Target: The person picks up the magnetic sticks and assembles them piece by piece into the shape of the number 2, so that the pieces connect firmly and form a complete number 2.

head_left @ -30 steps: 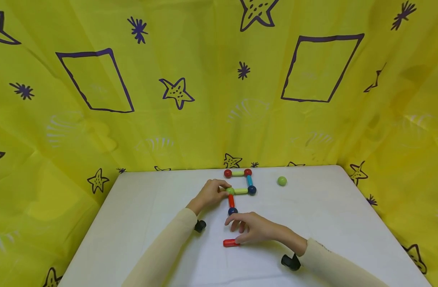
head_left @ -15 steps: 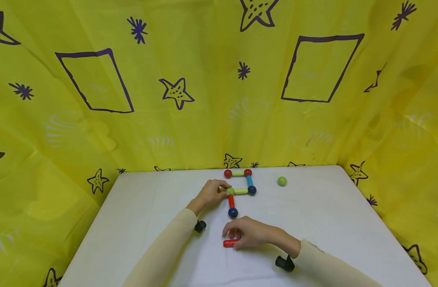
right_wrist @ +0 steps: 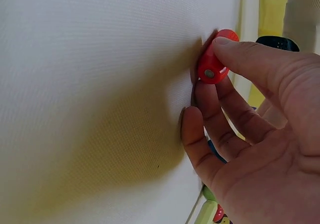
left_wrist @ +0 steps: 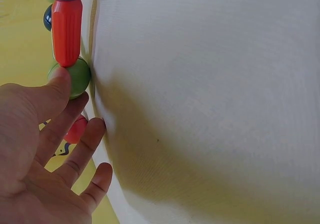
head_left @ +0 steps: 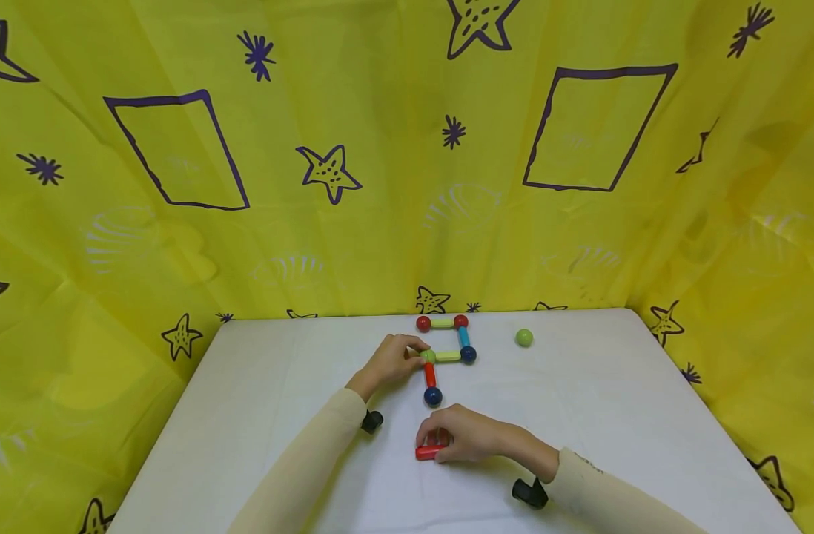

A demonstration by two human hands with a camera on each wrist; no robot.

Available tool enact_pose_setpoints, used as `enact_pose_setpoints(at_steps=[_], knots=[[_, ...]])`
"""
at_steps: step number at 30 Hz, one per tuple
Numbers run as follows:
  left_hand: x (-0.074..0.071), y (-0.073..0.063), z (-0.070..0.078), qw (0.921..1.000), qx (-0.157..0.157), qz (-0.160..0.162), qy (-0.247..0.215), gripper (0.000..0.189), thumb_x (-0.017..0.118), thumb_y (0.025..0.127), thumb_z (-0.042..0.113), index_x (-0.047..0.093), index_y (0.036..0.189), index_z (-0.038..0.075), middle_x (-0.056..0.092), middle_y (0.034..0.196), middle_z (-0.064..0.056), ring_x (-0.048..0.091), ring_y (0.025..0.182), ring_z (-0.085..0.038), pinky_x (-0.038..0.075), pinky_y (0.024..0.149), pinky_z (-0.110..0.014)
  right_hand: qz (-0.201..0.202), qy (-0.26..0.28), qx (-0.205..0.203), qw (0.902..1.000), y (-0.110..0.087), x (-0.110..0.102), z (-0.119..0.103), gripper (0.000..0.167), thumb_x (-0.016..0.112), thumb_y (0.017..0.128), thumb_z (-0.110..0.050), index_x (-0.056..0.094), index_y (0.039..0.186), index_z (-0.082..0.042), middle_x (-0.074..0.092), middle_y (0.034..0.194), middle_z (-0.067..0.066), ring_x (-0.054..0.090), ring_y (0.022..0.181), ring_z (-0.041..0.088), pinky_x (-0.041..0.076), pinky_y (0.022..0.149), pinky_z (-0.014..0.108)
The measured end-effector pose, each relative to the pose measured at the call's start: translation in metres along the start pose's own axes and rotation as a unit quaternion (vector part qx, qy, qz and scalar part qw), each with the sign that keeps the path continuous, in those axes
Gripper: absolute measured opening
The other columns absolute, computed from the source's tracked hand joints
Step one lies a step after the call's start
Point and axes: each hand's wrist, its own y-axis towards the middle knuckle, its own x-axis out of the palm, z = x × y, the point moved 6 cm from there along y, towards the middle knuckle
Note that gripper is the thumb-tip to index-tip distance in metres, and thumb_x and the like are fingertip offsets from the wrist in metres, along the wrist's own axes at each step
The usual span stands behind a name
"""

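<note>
My left hand point(head_left: 392, 360) pinches a green ball point(head_left: 429, 357) between thumb and finger at a corner of a chain of rods and balls lying on the table. From that ball a red rod point(head_left: 430, 375) runs toward me to a dark blue ball point(head_left: 433, 396). A pale green rod point(head_left: 448, 356) leads right to another dark blue ball point(head_left: 468, 354). Nearer me, my right hand point(head_left: 470, 434) grips a separate red magnetic rod point(head_left: 426, 452) at the table surface. In the right wrist view, thumb and fingers hold this rod point(right_wrist: 212, 66), its round metal end showing.
Behind, a blue rod point(head_left: 464, 337) joins a red ball point(head_left: 461, 321), with a pale green rod point(head_left: 442, 323) and another red ball point(head_left: 423, 323). A loose green ball point(head_left: 524, 337) lies at the right. Yellow patterned curtain point(head_left: 380, 245) borders the white table point(head_left: 580, 415).
My right hand has moved back from the near dark blue ball toward me, and its fingers have closed on the loose red rod. The left hand stays on the green ball.
</note>
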Motion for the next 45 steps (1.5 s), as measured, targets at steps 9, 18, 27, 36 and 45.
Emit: enact_pose_setpoints(at_steps=[9,18,27,36,45], knots=[[0.0,0.001,0.0,1.0,0.004,0.001,0.002,0.023,0.074,0.095,0.013,0.077,0.118,0.013,0.075,0.116,-0.002,0.054,0.079,-0.013,0.046,0.074,-0.027,0.006,0.001,-0.001,1.0,-0.001,0.0,0.001,0.025,0.077,0.09,-0.004,0.074,0.11,-0.019,0.064,0.091,-0.01,0.057,0.084,0.006,0.05,0.081,0.024],[0.0,0.0,0.0,0.9999,0.011,0.0,-0.003,0.023,0.074,0.095,0.012,0.077,0.118,0.011,0.075,0.117,-0.003,0.056,0.079,-0.013,0.048,0.075,-0.026,0.013,0.001,-0.012,0.9998,-0.003,-0.003,0.007,0.026,0.074,0.091,-0.002,0.073,0.11,-0.02,0.065,0.091,-0.011,0.057,0.082,0.005,0.05,0.079,0.022],[0.001,0.0,-0.001,1.0,0.004,-0.006,-0.006,0.023,0.074,0.095,0.013,0.077,0.119,0.011,0.075,0.117,-0.002,0.056,0.08,-0.013,0.048,0.076,-0.027,0.05,0.009,-0.014,0.9986,-0.018,-0.025,0.014,0.027,0.072,0.091,0.002,0.073,0.11,-0.018,0.067,0.09,-0.005,0.057,0.081,0.006,0.052,0.076,0.026],[0.002,0.0,0.0,1.0,-0.001,-0.008,-0.005,0.024,0.073,0.096,0.014,0.077,0.119,0.012,0.074,0.118,-0.002,0.056,0.084,-0.014,0.047,0.079,-0.028,0.099,0.003,-0.006,0.995,-0.037,-0.052,0.031,0.027,0.072,0.092,0.001,0.074,0.111,-0.019,0.071,0.097,-0.006,0.062,0.086,0.01,0.052,0.075,0.027],[0.001,0.0,-0.001,0.9999,-0.009,-0.013,-0.003,0.024,0.073,0.097,0.015,0.076,0.121,0.013,0.074,0.119,-0.001,0.056,0.084,-0.015,0.047,0.079,-0.029,0.127,0.002,0.005,0.9918,-0.048,-0.071,0.046,0.027,0.074,0.091,-0.001,0.073,0.114,-0.015,0.071,0.104,-0.002,0.062,0.089,0.013,0.054,0.076,0.027]])
